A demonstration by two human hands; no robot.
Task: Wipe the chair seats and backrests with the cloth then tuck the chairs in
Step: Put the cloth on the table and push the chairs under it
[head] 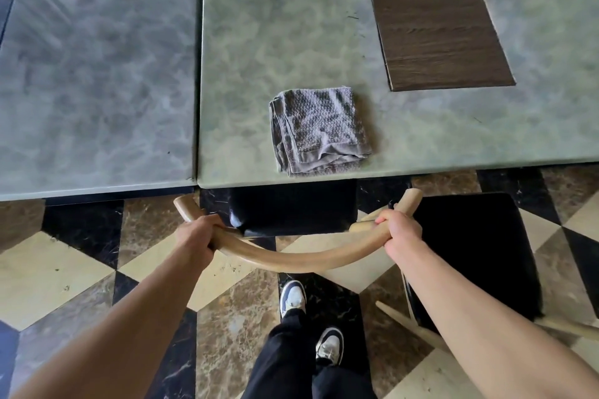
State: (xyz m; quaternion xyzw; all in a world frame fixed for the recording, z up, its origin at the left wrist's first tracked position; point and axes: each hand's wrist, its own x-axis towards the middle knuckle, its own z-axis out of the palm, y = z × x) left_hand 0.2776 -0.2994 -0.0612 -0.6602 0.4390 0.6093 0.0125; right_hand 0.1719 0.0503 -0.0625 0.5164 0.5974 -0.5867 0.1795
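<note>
The backrest is gripped firmly by the left hand and right hand; the chair is best pushed straight, evenly, under the table.

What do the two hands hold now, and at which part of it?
Both hold the chair by its curved wooden backrest rail: the left hand near its left end, the right hand near its right end. The cloth lies unheld on the table.

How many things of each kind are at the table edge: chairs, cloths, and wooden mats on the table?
Chairs: 2, the chair with the curved backrest under both hands' grip, left hand, right hand, and the second chair to its right.
Cloths: 1, the folded grey cloth.
Wooden mats: 1, the dark mat.
Total: 4
</note>
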